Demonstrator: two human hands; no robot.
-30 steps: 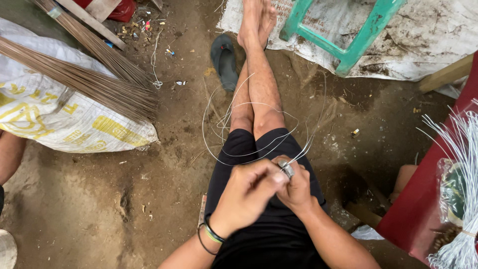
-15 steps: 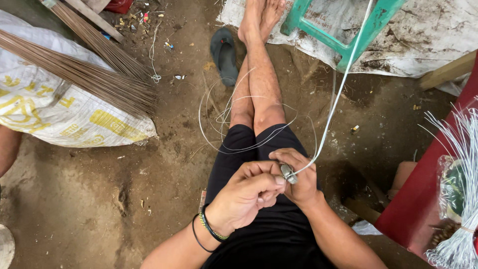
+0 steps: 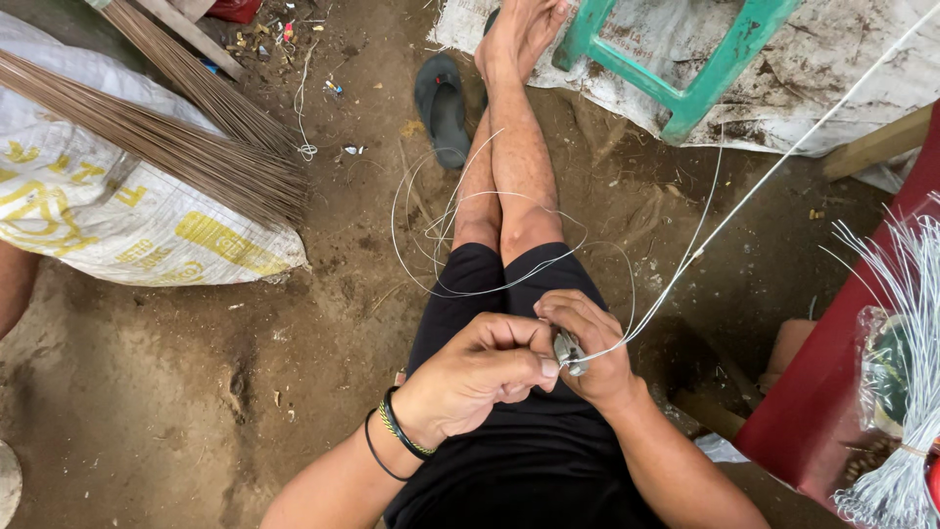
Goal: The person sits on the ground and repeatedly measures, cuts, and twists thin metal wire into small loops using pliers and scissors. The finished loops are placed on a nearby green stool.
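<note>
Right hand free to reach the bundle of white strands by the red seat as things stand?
Probably not at once: the right hand is pinching a small metal piece with the left hand. The white strands lie unobstructed to its right.

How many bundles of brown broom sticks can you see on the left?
2. One long bundle of brown sticks lies across the white printed sack; a second bundle lies above it on the dirt, running off the top edge. Others may lie out of frame.
</note>
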